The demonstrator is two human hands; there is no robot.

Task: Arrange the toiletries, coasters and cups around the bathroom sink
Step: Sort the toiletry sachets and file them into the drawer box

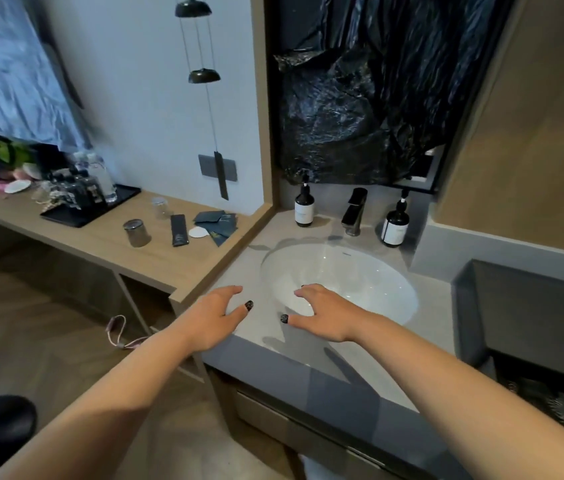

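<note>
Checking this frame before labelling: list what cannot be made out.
All in the head view:
- Mirror: almost wholly covered by black plastic sheeting.
- Pump bottle labels: print too small.
- Clutter on the black tray: blurred, items indistinct.
- Dark packets: contents unreadable.
- Right bin: cut by the edge.

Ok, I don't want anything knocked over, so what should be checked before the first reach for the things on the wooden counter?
1. Left hand free: ok, fingers spread, holding nothing.
2. Right hand free: ok, empty, over the sink's front rim.
3. Items within view: ok, two glass cups, a dark tube, a white coaster and dark sachets lie on the wooden counter.
4. Space beside the sink: ok, grey counter bare at front left.
5. Pump bottles upright: ok, one left of the tap, one right.
6. Cups empty: cannot tell.
</note>
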